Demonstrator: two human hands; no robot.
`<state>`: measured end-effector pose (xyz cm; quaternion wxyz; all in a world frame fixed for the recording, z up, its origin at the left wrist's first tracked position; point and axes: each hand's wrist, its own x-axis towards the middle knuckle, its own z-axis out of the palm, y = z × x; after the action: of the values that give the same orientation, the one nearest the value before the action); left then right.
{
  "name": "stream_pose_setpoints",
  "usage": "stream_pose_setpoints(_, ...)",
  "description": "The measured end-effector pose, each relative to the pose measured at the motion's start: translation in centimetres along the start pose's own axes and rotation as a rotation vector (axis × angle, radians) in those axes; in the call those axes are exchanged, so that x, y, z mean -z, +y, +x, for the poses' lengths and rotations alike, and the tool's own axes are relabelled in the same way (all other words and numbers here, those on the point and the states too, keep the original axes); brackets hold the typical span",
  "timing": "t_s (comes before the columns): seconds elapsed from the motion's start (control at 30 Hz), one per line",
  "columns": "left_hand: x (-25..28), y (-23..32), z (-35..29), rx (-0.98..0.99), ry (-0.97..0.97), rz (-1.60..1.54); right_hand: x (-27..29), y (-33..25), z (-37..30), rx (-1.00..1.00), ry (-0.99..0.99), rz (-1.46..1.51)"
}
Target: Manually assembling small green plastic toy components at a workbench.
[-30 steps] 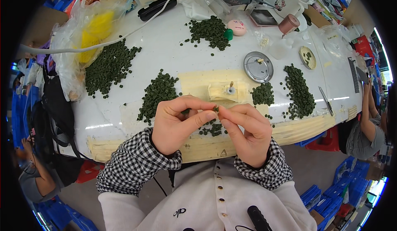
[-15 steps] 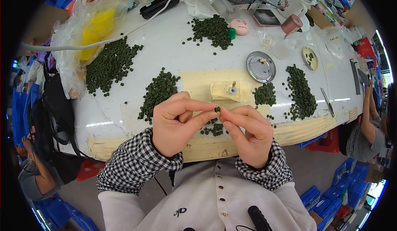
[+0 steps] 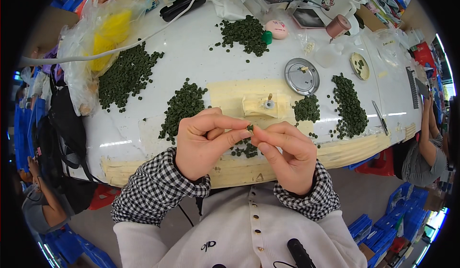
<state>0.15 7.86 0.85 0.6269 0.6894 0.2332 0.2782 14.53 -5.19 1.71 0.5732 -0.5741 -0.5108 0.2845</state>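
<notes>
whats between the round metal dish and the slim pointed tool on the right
A long pile of dark green pieces lies between the metal dish and the slim tool, in the head view.

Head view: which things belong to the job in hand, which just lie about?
Likely the job:
- green piece, pinched by left hand, right hand fingertips at it
- green heaps, similar pieces
- perhaps taped block, just beyond the hands

Probably lying about:
- mug
- black case
- pink cylinder

Piles of green pieces, blue bins and co-workers mark this as a workshop.
</notes>
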Motion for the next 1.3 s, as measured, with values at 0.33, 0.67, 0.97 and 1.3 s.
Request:
stream_pose_setpoints(0.33, 0.0, -0.1, -0.1, 0.030, 0.001, -0.016, 1.9, -0.6, 1.7, 0.155, 0.165, -0.308)
stream_pose_setpoints(0.67, -0.1, -0.2, 0.0, 0.038, -0.008, -0.029, 2.9, 0.6, 5.6, 0.230, 0.108, -0.748)
stream_pose_setpoints(0.97, -0.1, -0.3, -0.1, 0.033, -0.014, -0.031, 2.9, 0.6, 5.1, 0.247, 0.121, -0.725)
stream_pose_setpoints(1.3, -0.1, -0.3, -0.1, 0.033, -0.028, -0.048, 3.0, -2.7, 4.0, 0.348, 0.198, -0.443)
